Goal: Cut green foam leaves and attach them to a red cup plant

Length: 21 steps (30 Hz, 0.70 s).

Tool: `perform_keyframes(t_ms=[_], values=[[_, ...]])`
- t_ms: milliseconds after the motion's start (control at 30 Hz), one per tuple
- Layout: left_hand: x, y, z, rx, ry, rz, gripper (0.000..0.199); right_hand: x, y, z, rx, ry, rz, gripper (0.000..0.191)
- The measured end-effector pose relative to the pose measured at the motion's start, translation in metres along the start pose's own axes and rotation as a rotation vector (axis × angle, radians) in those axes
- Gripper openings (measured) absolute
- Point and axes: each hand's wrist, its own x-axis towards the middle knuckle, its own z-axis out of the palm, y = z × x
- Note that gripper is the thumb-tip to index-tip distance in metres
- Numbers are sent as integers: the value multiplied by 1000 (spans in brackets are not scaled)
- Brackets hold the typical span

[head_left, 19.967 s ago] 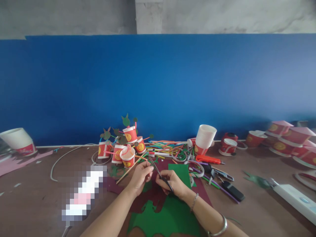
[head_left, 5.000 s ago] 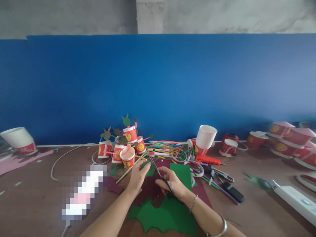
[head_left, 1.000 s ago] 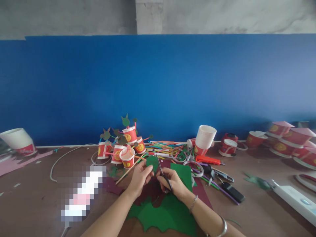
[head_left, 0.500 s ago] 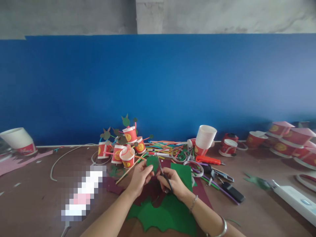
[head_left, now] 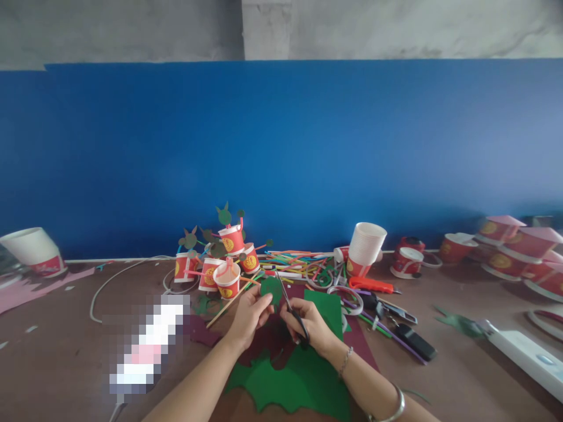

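Pinched between the thumb and fingers of my left hand (head_left: 250,313) is a rounded green paper piece (head_left: 271,289). My right hand (head_left: 310,322) is closed round a pair of scissors (head_left: 301,328) with black handles, its blades pointing up and left beside the green piece. Whether the blades touch the paper I cannot tell. Below both hands lies a large green paper sheet (head_left: 294,384) with scalloped cut edges, over dark red paper (head_left: 259,343). Another green sheet (head_left: 323,302) lies behind my right hand.
Red paper cups (head_left: 226,280) with straws and green cutouts stand at the back left. Behind my hands are loose straws (head_left: 290,264), with a cup stack (head_left: 365,249), an orange cutter (head_left: 372,285), a tape roll (head_left: 356,302) and a black key fob (head_left: 416,341) to the right.
The green piece has turned slightly in my left hand, and the scissors have shifted a little. Everything else stays where it was.
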Motion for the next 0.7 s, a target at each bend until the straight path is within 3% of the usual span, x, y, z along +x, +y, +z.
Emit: perform_keyframes(t_ms=[400,700], values=[[1,0,-1,-19,15,7,26,1,1,-1,-24,-4,-11,27],[1,-2,0,51,80,33,41,1,4,-2,13,-35,25,27]])
